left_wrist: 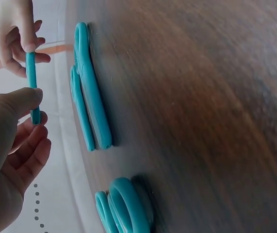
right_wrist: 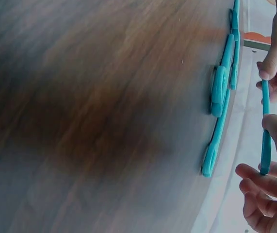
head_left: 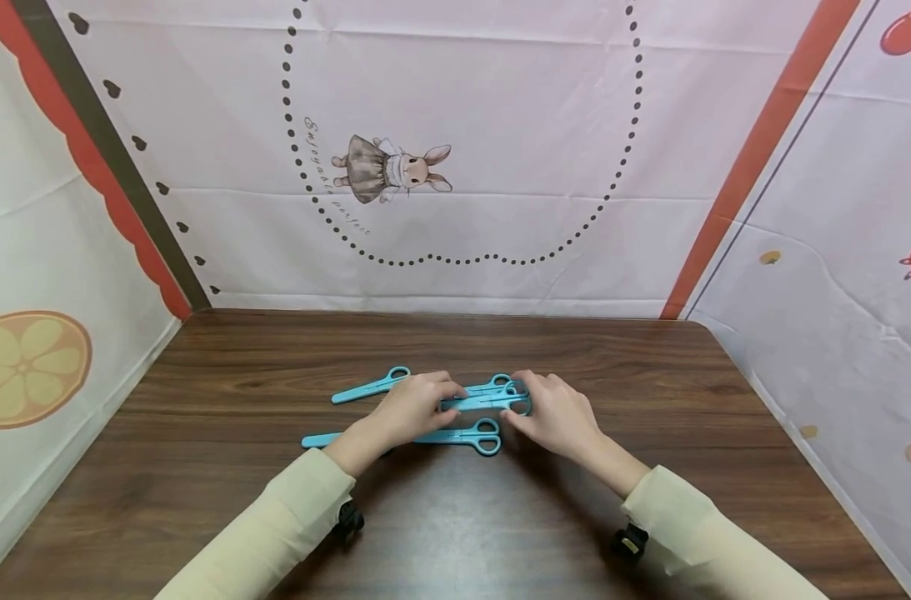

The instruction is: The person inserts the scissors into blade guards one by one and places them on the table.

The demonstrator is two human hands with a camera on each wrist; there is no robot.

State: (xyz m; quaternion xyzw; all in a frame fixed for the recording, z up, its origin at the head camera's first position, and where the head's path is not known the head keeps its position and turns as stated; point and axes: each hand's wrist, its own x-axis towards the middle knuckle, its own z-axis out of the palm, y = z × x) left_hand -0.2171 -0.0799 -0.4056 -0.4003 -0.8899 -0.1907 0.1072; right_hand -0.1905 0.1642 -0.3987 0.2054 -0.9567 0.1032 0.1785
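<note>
A pair of light-blue scissors [head_left: 473, 402] is held in the air between both hands, handles to the right. My left hand [head_left: 417, 406] pinches its blade end between thumb and fingers; my right hand [head_left: 554, 414] holds its handle end. Edge-on, the held scissors [left_wrist: 31, 70] look like a thin bar in the left wrist view, and likewise the scissors [right_wrist: 266, 145] in the right wrist view. Beneath them on the table lies another pair of scissors [head_left: 498, 382], partly covered. Nearer the body are more scissors [head_left: 488, 437], partly hidden by my left wrist.
Left of the hands, another pair of scissors [head_left: 365, 389] lies at a slant. A further blue blade [head_left: 318, 440] shows beside the left forearm. The brown wooden table [head_left: 455, 533] meets a printed cloth wall [head_left: 500, 150] at its back edge, with cloth at both sides.
</note>
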